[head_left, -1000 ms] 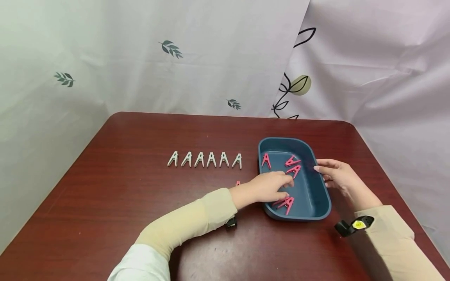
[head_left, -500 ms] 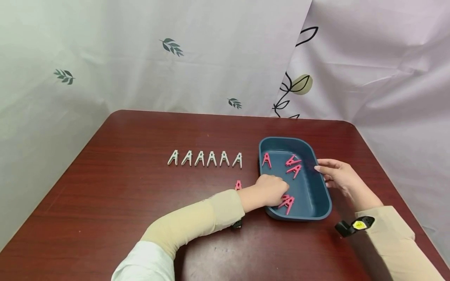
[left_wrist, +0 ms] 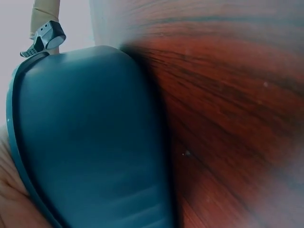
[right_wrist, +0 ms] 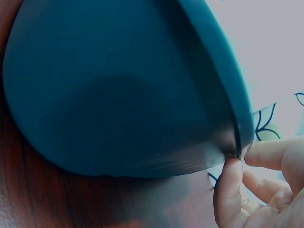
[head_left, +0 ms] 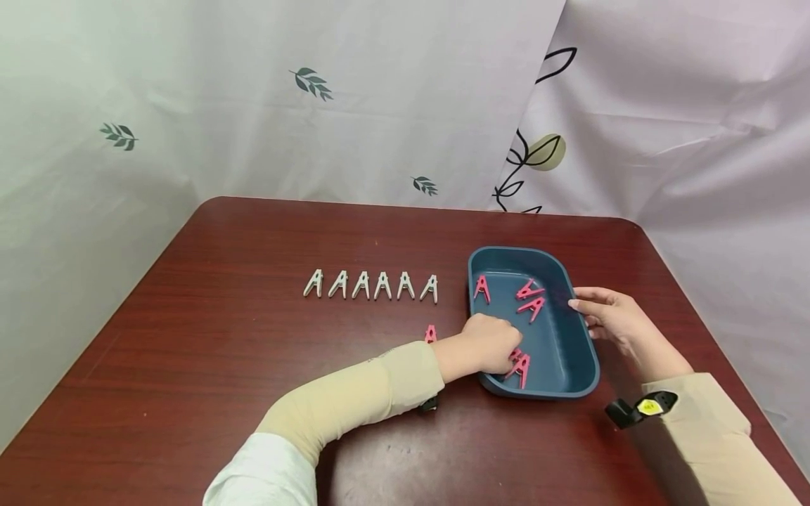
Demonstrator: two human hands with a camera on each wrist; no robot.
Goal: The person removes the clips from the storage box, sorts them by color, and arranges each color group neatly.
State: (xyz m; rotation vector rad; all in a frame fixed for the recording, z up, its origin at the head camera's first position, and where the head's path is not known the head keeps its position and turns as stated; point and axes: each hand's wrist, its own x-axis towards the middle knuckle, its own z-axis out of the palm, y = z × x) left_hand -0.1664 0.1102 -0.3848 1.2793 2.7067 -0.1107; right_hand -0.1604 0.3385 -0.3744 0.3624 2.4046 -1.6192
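Observation:
A dark blue plastic bin [head_left: 560, 351] stands on the table, with several pink clothespins [head_left: 531, 308] lying inside. My left hand [head_left: 492, 343] reaches over its near left side, fingers curled down at a pink clothespin [head_left: 515, 353] near the front end; the fingertips are hidden behind the hand. Another pink clothespin [head_left: 522, 371] lies right against that one. At the bin's right side, my right hand [head_left: 616, 320] pinches the rim. The right wrist view shows the thumb [right_wrist: 229, 190] under the rim and a finger at its edge.
Left of the bin, several white clothespins [head_left: 382, 285] stand in a row on the dark red table [head_left: 253, 351]. One pink clothespin [head_left: 431, 334] lies below the row's right end, partly covered by my left forearm. A pale patterned curtain [head_left: 380, 105] hangs behind.
My left hand's spread fingers have curled down over the pink clothespins at the front of the bin. The right hand has stayed at the rim.

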